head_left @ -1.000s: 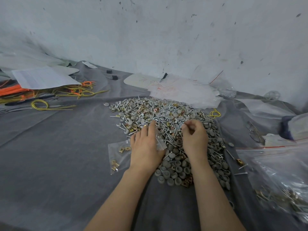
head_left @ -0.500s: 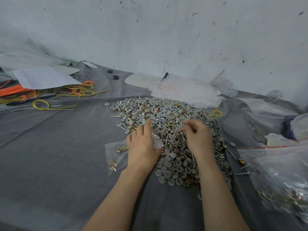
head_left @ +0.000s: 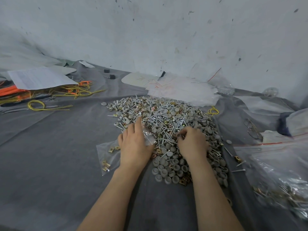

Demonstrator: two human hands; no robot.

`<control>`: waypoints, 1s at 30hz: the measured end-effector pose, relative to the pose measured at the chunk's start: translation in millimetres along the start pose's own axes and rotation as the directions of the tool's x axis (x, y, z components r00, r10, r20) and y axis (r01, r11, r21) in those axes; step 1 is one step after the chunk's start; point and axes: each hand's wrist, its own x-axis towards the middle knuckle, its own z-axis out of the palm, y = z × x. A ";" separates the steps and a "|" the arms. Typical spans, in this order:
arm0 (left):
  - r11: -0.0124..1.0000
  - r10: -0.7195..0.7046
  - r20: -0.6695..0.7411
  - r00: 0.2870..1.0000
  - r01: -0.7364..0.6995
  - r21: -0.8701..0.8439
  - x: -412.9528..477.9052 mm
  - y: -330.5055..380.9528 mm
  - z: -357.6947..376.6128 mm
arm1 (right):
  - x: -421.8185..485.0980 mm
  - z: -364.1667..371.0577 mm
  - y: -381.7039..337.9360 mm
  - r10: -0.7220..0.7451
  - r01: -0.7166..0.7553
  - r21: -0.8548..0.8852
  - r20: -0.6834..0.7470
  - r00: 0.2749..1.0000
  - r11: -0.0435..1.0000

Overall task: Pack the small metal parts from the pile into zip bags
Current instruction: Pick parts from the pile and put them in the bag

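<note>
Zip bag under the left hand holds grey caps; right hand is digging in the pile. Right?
Not quite. In the head view the zip bag under the left hand holds brass clips, not grey caps. The right hand is digging in the pile.

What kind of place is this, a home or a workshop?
Probably a small workshop or hand-packing bench: a pile of screws, grey caps and brass clips lies on a grey cloth by a scuffed wall, with a small zip bag of sorted clips and yellow wire loops nearby.
</note>
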 end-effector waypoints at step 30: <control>0.999 -0.018 0.025 1.000 0.017 0.045 2.4 -0.2 -6.2 | -12.8 7.3 -30.5 -0.224 0.323 -0.161 0.444 0.868 0.933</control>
